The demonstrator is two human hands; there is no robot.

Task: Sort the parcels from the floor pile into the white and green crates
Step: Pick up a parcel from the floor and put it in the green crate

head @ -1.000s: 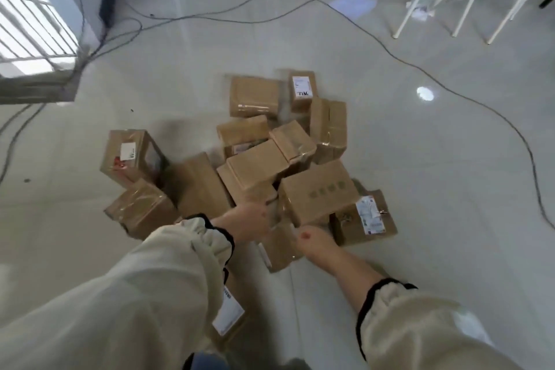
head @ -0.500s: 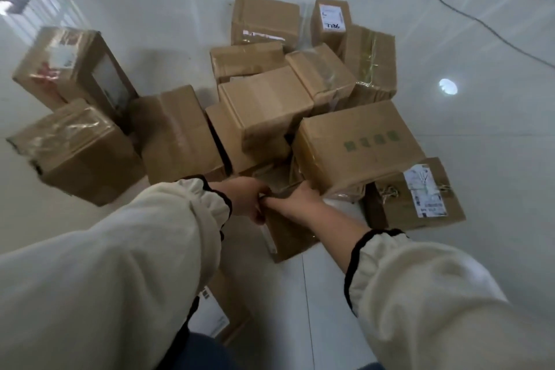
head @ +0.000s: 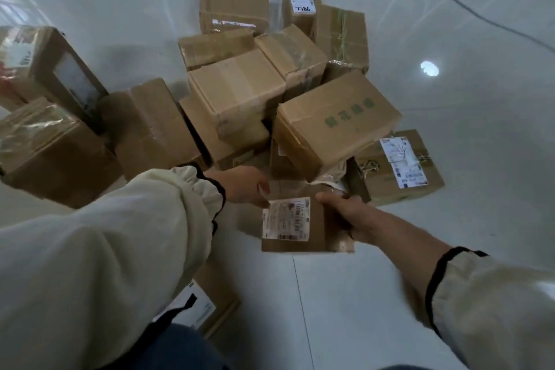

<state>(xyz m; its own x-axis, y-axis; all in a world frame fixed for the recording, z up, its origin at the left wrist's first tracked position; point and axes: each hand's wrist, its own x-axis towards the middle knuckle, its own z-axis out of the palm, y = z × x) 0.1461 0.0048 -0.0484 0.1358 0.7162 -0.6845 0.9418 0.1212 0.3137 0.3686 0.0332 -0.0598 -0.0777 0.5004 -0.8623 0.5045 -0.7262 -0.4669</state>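
**ENTRY: Small labelled parcel, held at the near edge of the pile**

- **Right hand** (head: 351, 216): thumb (head: 326, 198) lies across the top face and the fingers wrap under the right edge, a full grasp on the small labelled parcel (head: 318, 231).
- **Left hand** (head: 243, 186): thumb sits at the parcel's far-left corner. The fingers are hidden under the palm, so it cannot be told whether they grip or only steady.
- **Parcel:** flat, with its shipping label (head: 286, 218) facing up, at the near side of the floor pile (head: 237, 90). Its far edge sits under the tilted box with green print (head: 339, 120). A string-tied parcel (head: 399, 165) lies just beside it on the right.
- **Crates:** neither is in view.
- **Handling, as judged:**
  - Draw the parcel low and toward the body, not straight up, so the overhanging box settles and does not tumble.
  - Get the left fingers properly under the corner before taking the weight.
  - Keep the label upward, since it probably decides which crate.
- **Risk:** the green-print box may slide onto the string-tied parcel.
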